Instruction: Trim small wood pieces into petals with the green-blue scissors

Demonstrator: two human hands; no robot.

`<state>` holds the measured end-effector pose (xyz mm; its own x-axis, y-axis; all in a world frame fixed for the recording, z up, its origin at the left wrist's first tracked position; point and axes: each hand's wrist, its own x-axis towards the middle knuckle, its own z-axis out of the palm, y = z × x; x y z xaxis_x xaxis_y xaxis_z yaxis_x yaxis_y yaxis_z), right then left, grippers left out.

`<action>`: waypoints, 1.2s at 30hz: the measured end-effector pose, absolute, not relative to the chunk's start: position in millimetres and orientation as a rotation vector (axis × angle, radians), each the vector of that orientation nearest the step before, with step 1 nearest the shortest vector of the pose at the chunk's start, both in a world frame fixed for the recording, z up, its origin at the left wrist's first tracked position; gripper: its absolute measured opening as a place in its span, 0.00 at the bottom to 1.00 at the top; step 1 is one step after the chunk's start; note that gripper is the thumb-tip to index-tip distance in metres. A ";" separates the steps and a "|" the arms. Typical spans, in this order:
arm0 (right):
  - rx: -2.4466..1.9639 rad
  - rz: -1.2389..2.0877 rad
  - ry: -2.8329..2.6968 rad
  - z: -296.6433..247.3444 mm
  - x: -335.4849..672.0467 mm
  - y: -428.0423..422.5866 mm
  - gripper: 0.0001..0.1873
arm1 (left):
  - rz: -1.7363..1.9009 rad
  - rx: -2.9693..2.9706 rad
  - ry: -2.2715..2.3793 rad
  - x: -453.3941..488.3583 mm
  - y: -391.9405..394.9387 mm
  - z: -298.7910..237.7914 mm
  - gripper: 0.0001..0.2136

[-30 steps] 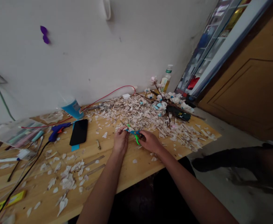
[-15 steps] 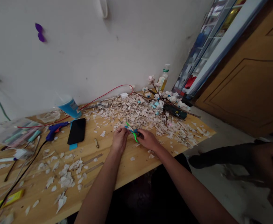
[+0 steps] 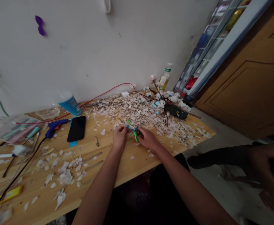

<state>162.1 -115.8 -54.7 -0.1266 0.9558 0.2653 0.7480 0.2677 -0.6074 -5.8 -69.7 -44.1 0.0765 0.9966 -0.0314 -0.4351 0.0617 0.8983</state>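
Over the near middle of the wooden table, my left hand (image 3: pixel 119 136) is closed in a pinch at the left end of a small object with blue parts and a curved bright green strip (image 3: pixel 135 135). My right hand (image 3: pixel 147 137) is closed on its right side, where a dark part shows by the fingers. The object's exact kind is too small and blurred to make out. Just beyond the hands spreads a heap of pale, petal-like scraps (image 3: pixel 129 107).
Branches with white blossoms (image 3: pixel 159 97) and a bottle (image 3: pixel 165 77) stand at the back right. To the left are a phone (image 3: pixel 77 128), a blue cup (image 3: pixel 71 105), a glue gun (image 3: pixel 53 127) and a yellow cutter (image 3: pixel 7 197). Another person's leg (image 3: pixel 218 157) shows at right.
The view has shifted slightly. Both hands stay together around the blue-and-green object, which has turned only a little between the fingers.
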 end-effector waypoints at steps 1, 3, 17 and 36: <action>-1.531 0.431 -1.938 -54.9 162.1 -115.7 0.17 | 1.308 0.922 0.875 -6.6 -69.5 -44.4 0.10; -1.530 0.430 -1.946 -54.5 162.0 -115.8 0.16 | 1.300 0.997 0.916 -7.8 -69.1 -44.4 0.09; -1.499 0.444 -1.904 -51.6 162.2 -118.8 0.14 | 1.269 0.936 0.895 -7.6 -66.5 -50.3 0.10; -1.521 0.493 -1.830 -58.3 164.3 -116.9 0.10 | 1.214 0.953 0.874 -13.9 -63.5 -49.4 0.16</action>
<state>164.3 -116.9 -58.3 -0.0692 0.9608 0.2686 0.6957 0.2395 -0.6773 -13.9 -63.5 -49.4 0.1453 0.9886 -0.0407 -0.3519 0.0901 0.9317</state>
